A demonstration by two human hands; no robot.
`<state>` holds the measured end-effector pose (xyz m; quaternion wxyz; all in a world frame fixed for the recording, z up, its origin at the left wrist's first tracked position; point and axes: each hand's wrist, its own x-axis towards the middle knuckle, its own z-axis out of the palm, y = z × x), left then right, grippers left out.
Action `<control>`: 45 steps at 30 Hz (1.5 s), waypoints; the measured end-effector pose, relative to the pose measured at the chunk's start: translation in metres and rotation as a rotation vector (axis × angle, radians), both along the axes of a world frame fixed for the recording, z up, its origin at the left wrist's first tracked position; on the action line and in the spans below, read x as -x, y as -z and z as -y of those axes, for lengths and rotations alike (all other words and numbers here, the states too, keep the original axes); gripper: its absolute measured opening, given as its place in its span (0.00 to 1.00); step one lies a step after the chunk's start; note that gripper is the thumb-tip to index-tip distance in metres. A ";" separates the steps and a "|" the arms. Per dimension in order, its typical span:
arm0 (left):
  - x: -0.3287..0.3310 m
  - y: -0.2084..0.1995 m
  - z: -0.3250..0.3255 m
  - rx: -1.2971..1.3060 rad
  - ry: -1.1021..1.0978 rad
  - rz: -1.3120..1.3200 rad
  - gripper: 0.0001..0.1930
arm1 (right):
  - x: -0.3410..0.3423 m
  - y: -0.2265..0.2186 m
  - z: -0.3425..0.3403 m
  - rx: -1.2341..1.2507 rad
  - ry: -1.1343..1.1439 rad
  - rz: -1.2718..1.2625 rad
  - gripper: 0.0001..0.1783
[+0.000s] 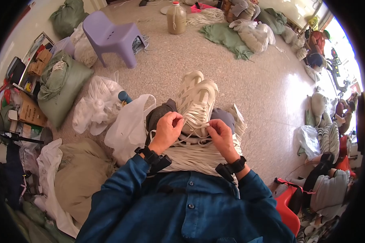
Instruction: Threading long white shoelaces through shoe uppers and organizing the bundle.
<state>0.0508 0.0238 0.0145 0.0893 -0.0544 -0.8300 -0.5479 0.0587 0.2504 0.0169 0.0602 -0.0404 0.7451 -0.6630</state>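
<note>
A pair of cream lace-up shoes rests on my lap, toes pointing away from me. The nearer shoe [205,97] overlaps the other shoe [186,86]. My left hand [168,128] is closed in a pinch at the left side of the nearer shoe's opening, on a pale shoelace [195,120]. On the opposite side, my right hand [222,137] pinches the lace between thumb and forefinger. Beneath the shoes and hands, a thick bundle of cream laces [190,158] lies across my thighs. Both wrists wear black strapped devices.
To my left are a white plastic bag [129,131], a clear bag [97,105] and a stuffed green sack [65,87]. A purple chair [113,38] and a large jug [176,18] stand ahead. A red stool [288,206] is at right; other people sit along the right side.
</note>
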 end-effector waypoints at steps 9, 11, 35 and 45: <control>-0.003 -0.003 -0.001 0.024 -0.024 -0.030 0.05 | 0.028 -0.034 -0.028 -0.355 -0.335 -0.018 0.08; -0.005 -0.005 -0.002 0.011 -0.003 -0.020 0.05 | 0.031 -0.039 -0.031 -0.312 -0.340 0.022 0.08; 0.044 -0.022 0.074 -0.506 -0.199 0.182 0.08 | 0.007 -0.001 -0.010 -0.055 -0.120 0.015 0.17; 0.048 -0.033 0.078 -0.736 -0.218 0.160 0.10 | 0.034 -0.001 0.006 -1.021 -0.165 -0.507 0.32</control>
